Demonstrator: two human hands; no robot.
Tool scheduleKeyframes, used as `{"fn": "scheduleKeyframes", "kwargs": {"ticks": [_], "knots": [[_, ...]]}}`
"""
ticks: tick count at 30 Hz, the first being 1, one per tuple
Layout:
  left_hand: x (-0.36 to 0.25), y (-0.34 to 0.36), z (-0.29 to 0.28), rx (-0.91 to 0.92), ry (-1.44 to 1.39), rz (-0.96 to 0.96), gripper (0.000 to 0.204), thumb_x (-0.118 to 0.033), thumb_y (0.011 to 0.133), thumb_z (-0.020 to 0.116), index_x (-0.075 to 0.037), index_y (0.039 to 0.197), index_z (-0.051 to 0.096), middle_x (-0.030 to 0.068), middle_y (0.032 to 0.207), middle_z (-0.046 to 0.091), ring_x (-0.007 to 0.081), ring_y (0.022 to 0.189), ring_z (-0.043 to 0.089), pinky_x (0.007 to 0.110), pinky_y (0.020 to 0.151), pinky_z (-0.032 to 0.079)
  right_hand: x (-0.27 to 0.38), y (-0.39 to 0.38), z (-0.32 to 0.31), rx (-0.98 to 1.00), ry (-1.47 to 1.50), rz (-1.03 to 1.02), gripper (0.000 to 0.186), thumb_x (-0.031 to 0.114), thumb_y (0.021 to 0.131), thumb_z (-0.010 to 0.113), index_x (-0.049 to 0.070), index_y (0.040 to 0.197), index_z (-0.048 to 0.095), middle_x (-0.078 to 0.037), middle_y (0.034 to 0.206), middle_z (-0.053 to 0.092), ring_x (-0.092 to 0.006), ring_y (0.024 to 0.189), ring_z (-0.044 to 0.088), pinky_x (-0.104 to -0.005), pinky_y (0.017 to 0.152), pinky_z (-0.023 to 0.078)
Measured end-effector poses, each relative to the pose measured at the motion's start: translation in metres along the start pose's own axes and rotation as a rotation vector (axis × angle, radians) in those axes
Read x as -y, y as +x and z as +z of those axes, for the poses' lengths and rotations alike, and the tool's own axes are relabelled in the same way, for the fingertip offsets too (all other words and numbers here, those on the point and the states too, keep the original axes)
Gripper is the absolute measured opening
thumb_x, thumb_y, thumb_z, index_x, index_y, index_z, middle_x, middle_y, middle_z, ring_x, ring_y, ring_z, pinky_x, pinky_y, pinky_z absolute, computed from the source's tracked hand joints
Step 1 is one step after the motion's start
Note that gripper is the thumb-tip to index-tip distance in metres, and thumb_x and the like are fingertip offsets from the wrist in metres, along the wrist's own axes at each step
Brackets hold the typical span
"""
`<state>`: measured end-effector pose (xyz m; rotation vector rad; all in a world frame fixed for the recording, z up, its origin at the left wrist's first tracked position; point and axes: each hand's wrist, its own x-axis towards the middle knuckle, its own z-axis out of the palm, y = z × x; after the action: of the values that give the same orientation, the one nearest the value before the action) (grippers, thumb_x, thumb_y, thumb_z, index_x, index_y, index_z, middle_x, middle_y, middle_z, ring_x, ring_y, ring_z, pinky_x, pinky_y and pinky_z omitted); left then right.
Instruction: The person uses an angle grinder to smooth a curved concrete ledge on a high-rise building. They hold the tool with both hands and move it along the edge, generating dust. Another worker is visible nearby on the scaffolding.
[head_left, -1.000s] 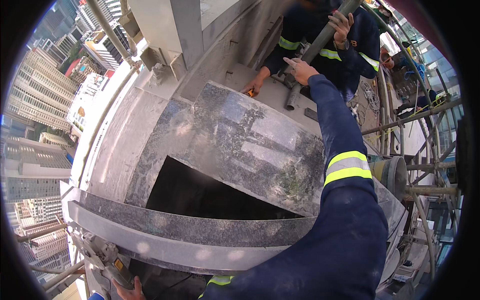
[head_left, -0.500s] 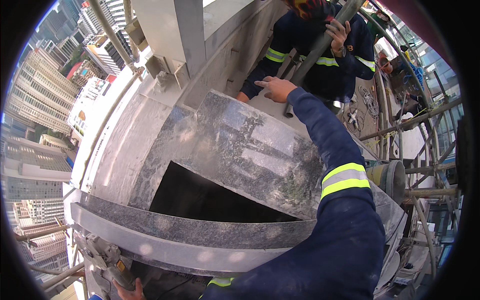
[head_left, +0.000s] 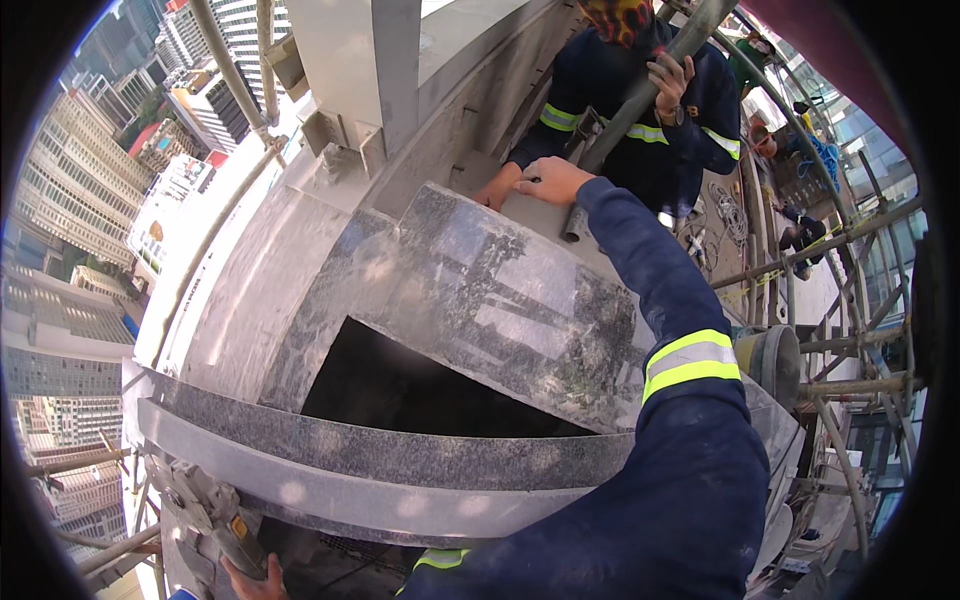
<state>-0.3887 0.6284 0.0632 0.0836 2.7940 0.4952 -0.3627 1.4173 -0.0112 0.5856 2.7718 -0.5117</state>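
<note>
Grinder (head_left: pixel 228 525) sits lower left, wearer's left hand (head_left: pixel 258 580) wrapped round its body; right hand (head_left: pixel 552 183) half-curled beside a coworker's hand (head_left: pixel 497 188) near the grey slab (head_left: pixel 480 300), can't tell if holding anything.

Tall buildings (head_left: pixel 75 185), pale, many-windowed, filling the left edge. Scaffold pole (head_left: pixel 222 72), slanting, upper left; a second pole (head_left: pixel 215 237) runs downward from near its lower end. Column (head_left: pixel 338 65), whitish grey, top left of centre; metal bracket (head_left: pixel 322 130) at its foot. Bucket (head_left: pixel 782 362), on its side, mouth facing right. Coil of rope (head_left: pixel 729 212), pale, loosely looped, upper right. Blue rope (head_left: pixel 825 160), bundled, farther right. Scaffold rail (head_left: pixel 840 242), crossing the right side; lower rail (head_left: pixel 850 387), brownish. Glass building (head_left: pixel 893 135), bluish, far right. Sheet (head_left: pixel 850 55), dark red, top right corner. Person in dark clothing (head_left: pixel 801 240), distant, right.
</note>
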Motion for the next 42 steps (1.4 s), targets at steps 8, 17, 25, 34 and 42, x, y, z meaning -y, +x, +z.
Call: {"fn": "scheduleKeyframes", "kwargs": {"ticks": [8, 17, 25, 34, 42], "knots": [[0.072, 0.013, 0.026, -0.218, 0.007, 0.12, 0.089, -0.018, 0.082, 0.079, 0.01, 0.152, 0.03, 0.0332, 0.143, 0.045, 0.0412, 0.132, 0.047, 0.045, 0.111, 0.035, 0.09, -0.059, -0.101, 0.301, 1.12, -0.859, 0.092, 0.073, 0.101, 0.021, -0.005, 0.117, 0.067, -0.028, 0.122, 0.066, -0.0349, 0.12, 0.063, -0.0447, 0.103, 0.047], [0.016, 0.012, 0.022, -0.162, -0.177, 0.229, 0.087, -0.011, 0.075, 0.079, 0.01, 0.147, 0.036, 0.03, 0.144, 0.047, 0.0455, 0.13, 0.048, 0.046, 0.11, 0.037, 0.141, -0.141, -0.116, 0.035, 1.291, -0.719, 0.111, 0.093, 0.082, 0.007, -0.001, 0.065, 0.064, -0.02, 0.09, 0.071, -0.0285, 0.089, 0.066, -0.0372, 0.083, 0.049], [0.009, -0.003, 0.025, -0.353, -0.233, 0.472, 0.066, -0.006, 0.071, 0.08, 0.008, 0.127, 0.048, 0.0253, 0.13, 0.051, 0.0458, 0.12, 0.053, 0.049, 0.102, 0.042, 0.288, -0.275, 0.008, -0.217, 0.128, -0.719, 0.068, 0.064, 0.101, 0.041, 0.001, 0.099, 0.066, -0.015, 0.103, 0.063, -0.0358, 0.091, 0.062, -0.0434, 0.084, 0.05], [0.042, -0.139, 0.047, -0.409, -0.329, 0.35, 0.065, -0.008, 0.071, 0.079, 0.008, 0.126, 0.051, 0.0232, 0.124, 0.054, 0.0422, 0.116, 0.055, 0.045, 0.101, 0.042, 0.327, -0.41, 0.157, -0.197, 0.676, -0.726, 0.06, 0.052, 0.103, 0.048, 0.0, 0.13, 0.061, -0.019, 0.123, 0.062, -0.0354, 0.111, 0.062, -0.0439, 0.097, 0.049], [0.036, -0.228, 0.105, -0.441, -0.64, 0.12, 0.064, -0.013, 0.073, 0.079, 0.007, 0.127, 0.051, 0.016, 0.115, 0.055, 0.0309, 0.106, 0.056, 0.04, 0.097, 0.043, 0.312, -0.433, 0.15, -0.371, 1.313, -0.545, 0.088, 0.049, 0.101, 0.057, 0.003, 0.162, 0.013, -0.02, 0.131, 0.061, -0.0252, 0.106, 0.065, -0.04, 0.098, 0.05]]}}
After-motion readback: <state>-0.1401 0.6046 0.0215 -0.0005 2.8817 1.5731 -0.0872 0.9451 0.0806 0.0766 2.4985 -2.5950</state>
